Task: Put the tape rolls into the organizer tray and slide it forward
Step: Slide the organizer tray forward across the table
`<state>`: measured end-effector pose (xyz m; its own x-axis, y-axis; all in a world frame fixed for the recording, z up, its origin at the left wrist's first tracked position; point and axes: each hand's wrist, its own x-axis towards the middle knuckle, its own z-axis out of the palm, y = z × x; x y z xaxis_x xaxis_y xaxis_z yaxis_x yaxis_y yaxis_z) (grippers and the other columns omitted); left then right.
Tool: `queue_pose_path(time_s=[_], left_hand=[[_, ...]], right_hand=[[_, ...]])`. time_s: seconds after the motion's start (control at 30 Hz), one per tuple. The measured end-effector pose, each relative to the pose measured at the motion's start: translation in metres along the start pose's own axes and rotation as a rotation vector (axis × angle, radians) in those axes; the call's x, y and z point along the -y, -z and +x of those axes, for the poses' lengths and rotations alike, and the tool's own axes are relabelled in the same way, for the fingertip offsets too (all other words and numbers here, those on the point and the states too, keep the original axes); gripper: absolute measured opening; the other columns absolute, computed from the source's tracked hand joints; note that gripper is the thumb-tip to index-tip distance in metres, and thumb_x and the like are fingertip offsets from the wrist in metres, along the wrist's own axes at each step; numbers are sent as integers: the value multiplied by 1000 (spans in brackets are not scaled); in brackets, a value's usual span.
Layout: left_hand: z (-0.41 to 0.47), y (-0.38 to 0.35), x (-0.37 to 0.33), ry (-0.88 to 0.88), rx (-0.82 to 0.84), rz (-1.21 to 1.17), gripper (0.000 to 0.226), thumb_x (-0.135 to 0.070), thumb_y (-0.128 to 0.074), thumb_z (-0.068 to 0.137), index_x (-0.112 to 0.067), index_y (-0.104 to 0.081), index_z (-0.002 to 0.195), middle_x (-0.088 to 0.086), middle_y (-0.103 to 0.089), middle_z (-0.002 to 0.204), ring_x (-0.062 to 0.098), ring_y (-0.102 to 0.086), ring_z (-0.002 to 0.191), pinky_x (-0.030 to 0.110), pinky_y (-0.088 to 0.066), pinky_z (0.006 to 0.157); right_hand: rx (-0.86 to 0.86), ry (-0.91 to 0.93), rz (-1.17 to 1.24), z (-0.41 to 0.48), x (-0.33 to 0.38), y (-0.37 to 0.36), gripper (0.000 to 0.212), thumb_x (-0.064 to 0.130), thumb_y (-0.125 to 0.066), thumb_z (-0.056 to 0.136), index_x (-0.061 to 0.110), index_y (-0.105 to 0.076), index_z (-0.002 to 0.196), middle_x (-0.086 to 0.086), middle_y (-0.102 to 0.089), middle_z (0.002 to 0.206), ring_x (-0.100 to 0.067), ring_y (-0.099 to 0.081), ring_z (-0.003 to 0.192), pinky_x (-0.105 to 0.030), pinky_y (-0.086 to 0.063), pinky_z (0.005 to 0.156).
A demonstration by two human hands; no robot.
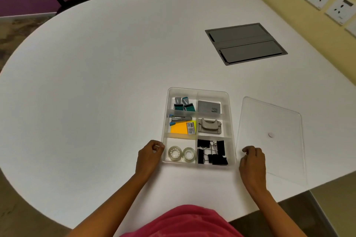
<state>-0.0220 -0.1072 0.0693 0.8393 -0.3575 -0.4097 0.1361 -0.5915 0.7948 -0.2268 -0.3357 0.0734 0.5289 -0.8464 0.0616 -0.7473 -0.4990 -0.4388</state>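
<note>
Sitting at the white table (96,82), biggest item first: grey flip-lid cable box (245,44) set flush in the top, far right, well off the tray's forward line. Clear lid (273,136) lies flat just right of the organizer tray (231,121), tilted, apart from it. Tray is in front of me, six compartments. Both tape rolls (182,153) lie flat side by side in the near-left compartment. Binder clips (212,153) near-right, hole punch (210,126) and sticky notes (180,128) with a stapler (180,119) in the middle row, stamps (184,104) and a grey box (209,107) at the back. My left hand (149,157) is curled, fingertips against the tray's near-left corner. My right hand (252,161) is curled, grasping nothing, resting on the lid's near-left edge, just beside the tray's right wall. Table ahead of the tray is bare.
</note>
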Motion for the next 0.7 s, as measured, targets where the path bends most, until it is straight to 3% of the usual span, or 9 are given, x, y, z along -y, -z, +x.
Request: queue_pose_path(time_s=[0.13,0.2,0.33,0.47,0.6,0.7], left_hand=[[-3,0,-1,93,6,-72,9,-24,-58,88,-15,-60,90,0,-61,78,19,-60,63,25,-45,48],[-12,1,-4,104,9,-92,15,-24,-58,88,-10,-60,91,3,-61,77,19,-60,62,26,-47,48],[-16,2,-6,118,17,-101,19,-25,-59,89,-6,-59,88,5,-61,73,19,-60,61,28,-50,50],[-16,2,-5,133,13,-114,19,-25,-59,88,-8,-58,80,4,-60,68,19,-61,60,27,-49,50],[-19,1,-6,89,-55,-94,19,-24,-63,86,-12,-62,71,5,-63,60,19,-61,57,26,-51,49],[-21,0,-7,44,-89,-74,18,-22,-64,86,-12,-63,70,5,-64,56,20,-62,53,26,-51,48]], right_hand=[[111,-79,68,0,-10,-17,10,-6,-58,84,-6,-59,93,-23,-59,86,-35,-57,80,-37,-44,67],[131,-66,57,-4,-9,-17,8,-8,-60,81,-5,-59,89,-21,-59,83,-32,-55,78,-34,-41,64],[174,-51,14,0,-3,-16,23,-22,-50,71,-3,-58,79,-12,-51,75,-27,-49,72,-30,-32,59],[214,-3,-131,6,-3,-14,27,-20,-44,71,7,-48,72,-6,-44,72,-22,-41,66,-27,-25,52],[222,60,-210,10,-2,-14,31,-21,-44,71,9,-39,71,-15,-50,73,-23,-40,64,-29,-25,52],[203,74,-225,19,-1,-9,20,-13,-50,79,5,-46,72,-24,-57,76,-30,-50,64,-31,-28,54]])
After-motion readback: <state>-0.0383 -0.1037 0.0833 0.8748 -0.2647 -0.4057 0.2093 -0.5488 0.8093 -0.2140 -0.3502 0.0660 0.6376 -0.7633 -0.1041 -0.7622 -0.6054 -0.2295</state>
